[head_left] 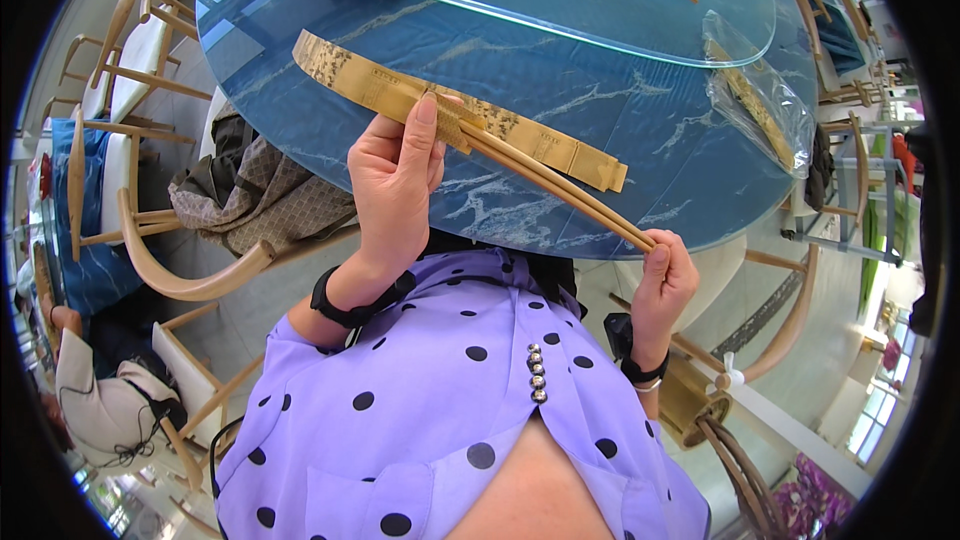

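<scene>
Risks, left to right: left hand (400, 155) pinches the gold paper strip (350, 80) and upper chopstick ends between thumb and fingers; squeezing or pulling hard there could probably crease or tear the paper. Middle: the pair of chopsticks (555, 180) lies side by side with nothing visible clamping the bare stretch, so a twist might cross or splay them. Right: right hand (665, 270) has only the far ends in a thumb-and-finger pinch; a loose pinch could let one slip onto the desk (620, 100) or off its near edge.

Orientation: strip bows from upper left to lower right, left end curving up, right end free. Chopsticks sit in front of the desk's near part, long axis slanting down-right from left hand to right hand, slightly steeper than the strip. Can't tell whether strip touches desk. Clear plastic bag (762, 105) farther right.
</scene>
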A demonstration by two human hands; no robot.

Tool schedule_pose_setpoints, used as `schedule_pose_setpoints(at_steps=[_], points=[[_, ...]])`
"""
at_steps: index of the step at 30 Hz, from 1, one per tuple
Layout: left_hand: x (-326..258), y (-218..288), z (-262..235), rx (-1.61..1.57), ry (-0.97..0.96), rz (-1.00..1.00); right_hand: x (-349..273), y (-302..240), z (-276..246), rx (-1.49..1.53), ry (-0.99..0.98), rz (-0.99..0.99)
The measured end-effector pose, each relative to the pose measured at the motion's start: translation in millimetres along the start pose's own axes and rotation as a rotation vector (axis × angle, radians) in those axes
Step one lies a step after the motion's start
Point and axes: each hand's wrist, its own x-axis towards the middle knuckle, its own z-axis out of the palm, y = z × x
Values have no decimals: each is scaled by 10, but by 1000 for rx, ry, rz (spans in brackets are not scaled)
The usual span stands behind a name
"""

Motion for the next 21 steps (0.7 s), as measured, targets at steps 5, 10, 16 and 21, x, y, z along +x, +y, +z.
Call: schedule_pose_setpoints(at_steps=[5,10,16,21], points=[[-4,16,38,-27,-108,-45,-71,118,-11,76,61,126],[15,-18,28,225,-86,63,-79,53,-65,100,83,166],[-4,-72,34,225,-90,117,-49,-15,-40,146,87,226],[71,15,-28,27,-104,-55,-20,-43,-114,171,40,260]])
